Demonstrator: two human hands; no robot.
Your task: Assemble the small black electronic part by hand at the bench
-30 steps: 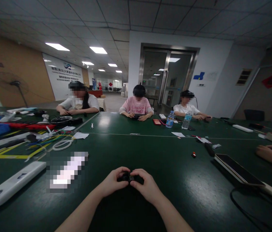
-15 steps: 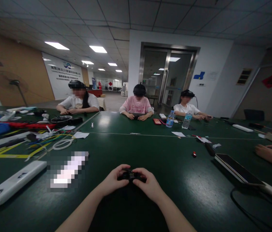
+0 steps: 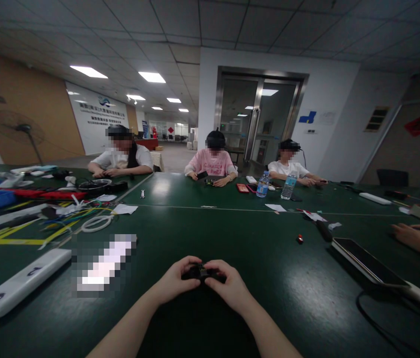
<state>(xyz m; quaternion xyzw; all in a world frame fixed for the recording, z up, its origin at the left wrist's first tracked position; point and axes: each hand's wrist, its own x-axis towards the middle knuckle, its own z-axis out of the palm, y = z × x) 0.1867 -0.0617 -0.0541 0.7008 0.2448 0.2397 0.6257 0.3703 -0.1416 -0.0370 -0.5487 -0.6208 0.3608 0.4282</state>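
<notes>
My left hand (image 3: 174, 281) and my right hand (image 3: 228, 286) meet just above the dark green table (image 3: 262, 258), near its front edge. Both are closed around a small black part (image 3: 198, 272) held between the fingertips. Only its top shows between the thumbs; the rest is hidden by my fingers.
A white power strip (image 3: 16, 288) lies front left, with coiled cables (image 3: 94, 221) and tools behind it. A tablet (image 3: 368, 261) and black cord sit right, beside another person's hand (image 3: 418, 238). A small red item (image 3: 299, 239) lies mid-table. Three people sit across with water bottles (image 3: 263, 184).
My hands have stayed in place with small finger shifts around the black part. The person in pink across the table has moved their hands slightly.
</notes>
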